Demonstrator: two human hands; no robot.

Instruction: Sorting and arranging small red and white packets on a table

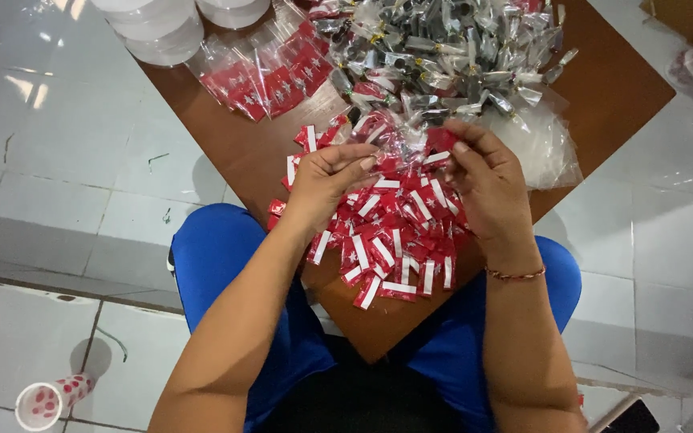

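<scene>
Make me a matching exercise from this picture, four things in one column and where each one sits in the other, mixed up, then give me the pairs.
Things:
1. Red and white packets
2. Silver wrapped pieces
3. Spotted paper cup
4. Stack of clear lids

Places:
A. On its side on the floor tiles, bottom left
B. Piled at the board's far end
C. Heaped on the board below both hands
D. Top left, at the board's corner

Pairs: 1-C, 2-B, 3-A, 4-D

red-white sachets [387,240], silver packets [443,48] behind
</scene>
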